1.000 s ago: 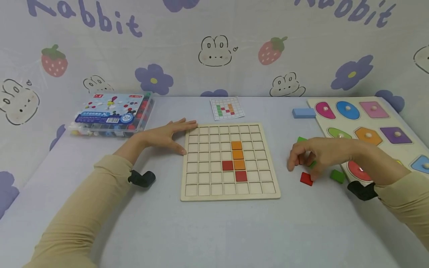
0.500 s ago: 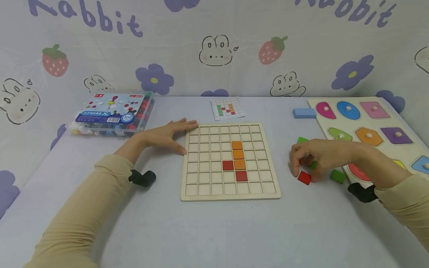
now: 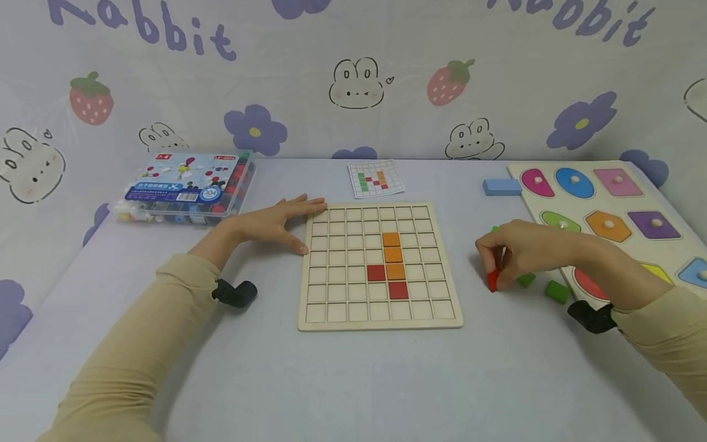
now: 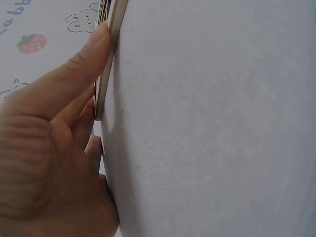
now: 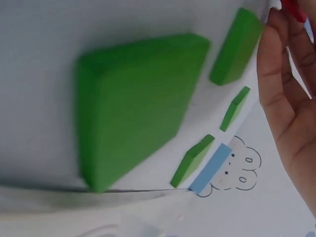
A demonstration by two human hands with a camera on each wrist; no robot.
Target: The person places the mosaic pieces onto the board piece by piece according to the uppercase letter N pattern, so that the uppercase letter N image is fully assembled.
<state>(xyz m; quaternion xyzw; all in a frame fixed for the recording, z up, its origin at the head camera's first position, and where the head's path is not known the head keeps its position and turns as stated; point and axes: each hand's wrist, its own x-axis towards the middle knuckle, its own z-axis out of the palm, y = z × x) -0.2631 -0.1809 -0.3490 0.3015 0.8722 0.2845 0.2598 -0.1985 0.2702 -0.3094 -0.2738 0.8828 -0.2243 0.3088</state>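
Observation:
Between thumb and fingers, my right hand pinches a red square tile, tilted on edge close over the table; a bit of the red tile shows at the top of the right wrist view. Several green tiles lie around and under this hand, some partly hidden by it. My left hand rests with straight, spread fingers at the left edge of the wooden grid board, its thumb on the rim. In the board sit three orange tiles in a column and two red tiles.
Behind the board lies a printed pattern card. A blue block sits beside a knobbed shape puzzle on the right, partly under my right forearm. A clear box of coloured pieces stands at the back left.
My right hand has slid the red tile a little to the left, then pinched it and tipped it up from lying flat. The left hand and board have stayed still.

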